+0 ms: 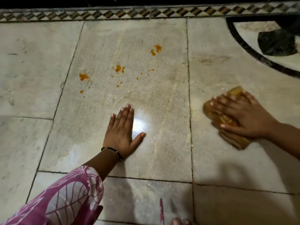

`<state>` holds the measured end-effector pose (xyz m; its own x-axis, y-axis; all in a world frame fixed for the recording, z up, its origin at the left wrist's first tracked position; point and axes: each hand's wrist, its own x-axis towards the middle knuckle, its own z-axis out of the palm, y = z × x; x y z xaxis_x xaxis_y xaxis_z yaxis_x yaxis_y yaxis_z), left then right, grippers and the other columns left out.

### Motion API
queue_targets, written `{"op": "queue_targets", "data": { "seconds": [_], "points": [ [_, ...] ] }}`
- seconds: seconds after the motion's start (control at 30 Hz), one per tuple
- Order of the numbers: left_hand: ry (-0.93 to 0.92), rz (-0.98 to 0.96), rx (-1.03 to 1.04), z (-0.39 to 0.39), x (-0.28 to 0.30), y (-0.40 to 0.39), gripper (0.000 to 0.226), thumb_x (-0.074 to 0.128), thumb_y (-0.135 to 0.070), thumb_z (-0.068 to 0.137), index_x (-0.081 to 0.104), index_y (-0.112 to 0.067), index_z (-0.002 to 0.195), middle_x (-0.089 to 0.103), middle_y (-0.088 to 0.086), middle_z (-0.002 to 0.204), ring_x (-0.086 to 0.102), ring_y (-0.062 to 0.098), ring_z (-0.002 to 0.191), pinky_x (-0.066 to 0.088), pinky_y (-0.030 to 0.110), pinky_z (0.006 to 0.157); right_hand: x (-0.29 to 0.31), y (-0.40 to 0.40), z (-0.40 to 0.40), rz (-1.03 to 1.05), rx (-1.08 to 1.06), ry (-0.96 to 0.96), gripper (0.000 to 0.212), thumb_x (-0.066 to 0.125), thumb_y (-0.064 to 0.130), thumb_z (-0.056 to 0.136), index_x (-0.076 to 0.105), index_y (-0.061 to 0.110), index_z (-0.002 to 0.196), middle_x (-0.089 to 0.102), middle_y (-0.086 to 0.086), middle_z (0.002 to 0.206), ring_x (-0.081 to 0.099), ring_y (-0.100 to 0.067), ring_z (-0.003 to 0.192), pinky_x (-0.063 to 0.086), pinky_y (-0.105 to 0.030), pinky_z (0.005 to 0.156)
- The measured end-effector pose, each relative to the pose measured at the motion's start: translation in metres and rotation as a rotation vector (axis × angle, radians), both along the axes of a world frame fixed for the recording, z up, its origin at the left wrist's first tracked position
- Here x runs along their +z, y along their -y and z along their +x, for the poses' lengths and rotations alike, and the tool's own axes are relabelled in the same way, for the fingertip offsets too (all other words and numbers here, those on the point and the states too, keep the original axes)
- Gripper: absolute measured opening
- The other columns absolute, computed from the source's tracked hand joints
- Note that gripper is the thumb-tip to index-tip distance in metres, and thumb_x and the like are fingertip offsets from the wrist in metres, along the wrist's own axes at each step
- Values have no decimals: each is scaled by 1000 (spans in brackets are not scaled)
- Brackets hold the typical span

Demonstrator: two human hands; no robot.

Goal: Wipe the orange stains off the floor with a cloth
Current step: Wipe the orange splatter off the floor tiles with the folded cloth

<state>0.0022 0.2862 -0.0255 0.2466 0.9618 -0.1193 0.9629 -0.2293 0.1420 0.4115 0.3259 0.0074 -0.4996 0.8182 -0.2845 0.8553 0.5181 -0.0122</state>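
Note:
Several orange stains (119, 68) dot a pale marble floor tile, with the largest blots at the left (83, 76) and upper right (156, 49). My left hand (122, 132) lies flat on the same tile below the stains, fingers spread, holding nothing. My right hand (241, 113) presses flat on a folded yellow-brown cloth (227, 119) on the neighbouring tile to the right, well clear of the stains. The cloth looks blurred by motion.
A patterned diamond border strip (113, 13) runs along the far edge of the floor. A dark curved inlay (253, 49) and a dark patch (276, 44) mark the upper right tile. A bright light reflection (139, 122) sits beside my left hand. Toes (178, 222) show at the bottom.

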Motion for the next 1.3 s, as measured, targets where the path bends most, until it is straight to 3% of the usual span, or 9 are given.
{"op": "queue_targets", "data": {
  "seconds": [0.1, 0.2, 0.33, 0.47, 0.63, 0.8, 0.93, 1.1, 1.3],
  "points": [
    [-20, -5, -5, 0, 0, 0, 84, 22, -65, 87, 12, -10, 150, 6, 5, 158, 4, 17, 145, -4, 36, 116, -9, -33, -39, 95, -209, -2, 85, 6, 79, 81, -5, 32, 151, -3, 8, 159, 4, -19, 147, 4, -59, 110],
    [-32, -9, -8, 0, 0, -1, 85, 20, -66, 87, 11, -10, 151, 4, 5, 159, 3, 17, 145, -3, 37, 117, -15, -34, -103, 74, -115, -22, 86, 11, 74, 85, -12, 23, 151, -13, 4, 159, -6, -19, 147, 0, -59, 111],
    [-21, 8, -1, 0, -1, -1, 85, 22, -66, 86, 12, -10, 151, 5, 4, 158, 5, 18, 145, 0, 39, 117, -14, 20, -142, 35, 196, -66, 83, 21, 68, 89, 8, 16, 153, 7, -2, 159, 8, -20, 146, -3, -59, 112],
    [8, 16, -2, -1, -2, -1, 85, 25, -65, 86, 15, -10, 150, 9, 6, 158, 8, 19, 145, 3, 41, 117, -12, 62, -90, -1, 232, -90, 77, 25, 69, 88, 26, 21, 149, 30, 0, 152, 29, -17, 139, 10, -56, 111],
    [4, 0, -2, 0, -1, 0, 85, 24, -66, 87, 15, -9, 150, 8, 6, 158, 8, 20, 145, 4, 43, 118, -4, 12, -36, 9, -37, -60, 84, 11, 75, 85, 25, 22, 150, 35, -3, 152, 30, -20, 139, 8, -57, 111],
    [-27, -17, -8, 0, -1, 0, 85, 23, -66, 87, 12, -10, 150, 5, 6, 159, 5, 19, 146, 3, 42, 118, -18, -58, -100, 70, -456, -35, 85, 14, 70, 88, -1, 16, 152, 1, -3, 161, 3, -22, 147, 2, -61, 111],
    [-30, -18, -12, -1, -1, 0, 86, 23, -66, 87, 9, -11, 151, 3, 4, 159, 3, 18, 146, 5, 43, 118, -16, -31, -147, 26, -219, -58, 88, 4, 71, 84, -8, 15, 151, -4, -6, 160, -2, -23, 147, -4, -60, 111],
    [-13, 0, -19, -1, -3, -1, 85, 24, -65, 88, 12, -9, 150, 6, 6, 159, 5, 19, 146, 7, 45, 117, -13, 15, -88, -18, 218, -117, 79, 22, 73, 87, 16, 27, 152, 14, 5, 157, 12, -13, 144, 3, -51, 114],
    [-4, -2, -27, -1, -2, -2, 85, 21, -67, 88, 16, -7, 150, 10, 8, 158, 7, 20, 146, 11, 47, 116, -10, -71, -32, 65, -144, -75, 84, 11, 79, 83, 19, 29, 150, 27, -3, 155, 31, -29, 139, 13, -58, 109]
  ]
}}
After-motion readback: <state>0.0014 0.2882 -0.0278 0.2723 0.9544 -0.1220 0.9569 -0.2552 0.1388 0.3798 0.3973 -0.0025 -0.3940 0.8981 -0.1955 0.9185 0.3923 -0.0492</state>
